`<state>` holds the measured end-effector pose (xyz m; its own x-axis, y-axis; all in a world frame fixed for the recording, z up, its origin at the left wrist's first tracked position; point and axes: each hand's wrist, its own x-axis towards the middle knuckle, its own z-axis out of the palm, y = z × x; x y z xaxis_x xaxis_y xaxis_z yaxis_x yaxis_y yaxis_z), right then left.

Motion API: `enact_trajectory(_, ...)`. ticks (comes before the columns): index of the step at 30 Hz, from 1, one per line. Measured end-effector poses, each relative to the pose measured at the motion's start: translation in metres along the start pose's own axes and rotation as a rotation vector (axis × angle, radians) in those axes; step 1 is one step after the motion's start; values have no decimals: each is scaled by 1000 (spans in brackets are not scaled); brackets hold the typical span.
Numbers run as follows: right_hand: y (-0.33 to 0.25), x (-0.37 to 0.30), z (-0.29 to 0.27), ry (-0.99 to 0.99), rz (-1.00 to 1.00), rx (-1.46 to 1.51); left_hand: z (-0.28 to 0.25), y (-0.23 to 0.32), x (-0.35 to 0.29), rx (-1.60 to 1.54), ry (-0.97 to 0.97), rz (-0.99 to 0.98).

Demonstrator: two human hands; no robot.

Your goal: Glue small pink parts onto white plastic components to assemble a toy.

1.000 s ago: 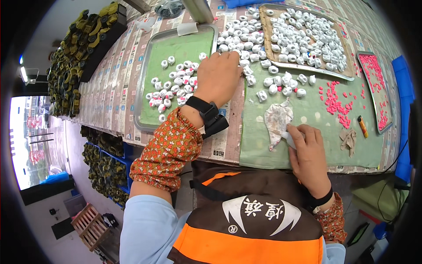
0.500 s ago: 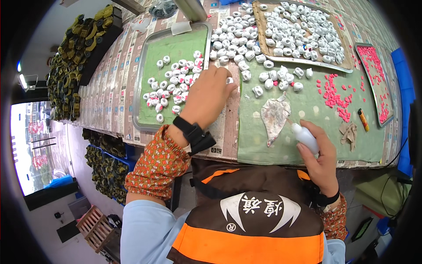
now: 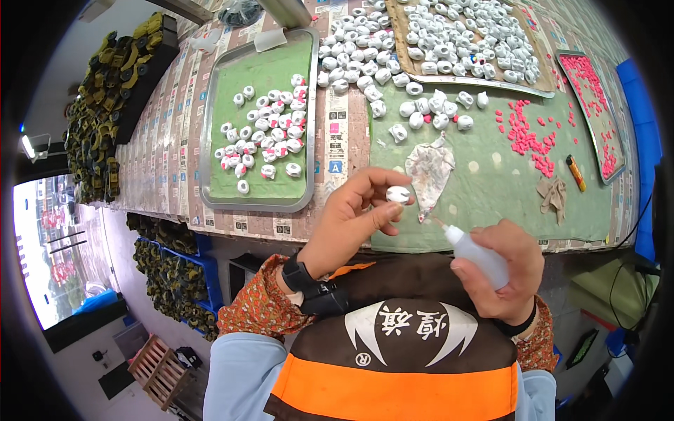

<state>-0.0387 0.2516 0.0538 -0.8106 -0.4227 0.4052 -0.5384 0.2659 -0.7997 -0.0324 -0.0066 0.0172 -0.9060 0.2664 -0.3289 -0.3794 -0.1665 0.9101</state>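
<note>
Between the thumb and fingers of my left hand (image 3: 360,214) is a small rounded white plastic part (image 3: 398,194) with dark marks. My right hand (image 3: 507,264) is wrapped round a translucent white squeeze bottle (image 3: 479,257), tilted so its thin nozzle points up and left towards that part; the two are apart. Beyond the nozzle a stained cloth (image 3: 430,170) lies on the green mat (image 3: 484,203). Loose white parts (image 3: 437,105) sit farther back on the mat, and small pink pieces (image 3: 531,140) are scattered at its right.
At the left, a metal tray (image 3: 309,189) lined in green holds white parts with pink bits. Another tray (image 3: 484,84) at the back is heaped with white parts. A narrow tray (image 3: 609,175) of pink pieces, a yellow-orange tube (image 3: 576,172) and a beige rag (image 3: 552,196) are at the right.
My left hand has come back towards me from the pile of white parts, bringing one with it. The bottle in my right hand has moved nearer to me and slightly left.
</note>
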Motion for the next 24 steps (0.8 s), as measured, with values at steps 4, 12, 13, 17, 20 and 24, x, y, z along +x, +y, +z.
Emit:
enact_trajectory(4, -2, 1, 6, -20, -39, -67, 7, -8, -8, -14, -1, -43)
enact_trajectory(12, -2, -1, 8, -44, -73, -133, 8, -17, -11, -78, -15, -92)
enact_trajectory(13, -3, 0, 8, -52, -74, -137, 8, -18, -12, -77, -20, -97)
enact_trajectory(17, 0, -1, 10, -77, -73, -127, 7, -20, -13, -65, -38, -87)
enact_trajectory(20, 0, -3, 10, -122, -38, -163, 7, -22, -14, -66, -45, -85)
enact_trajectory(24, 1, -5, 7, -70, 55, -75, 5, -22, -14, -89, -44, -105)
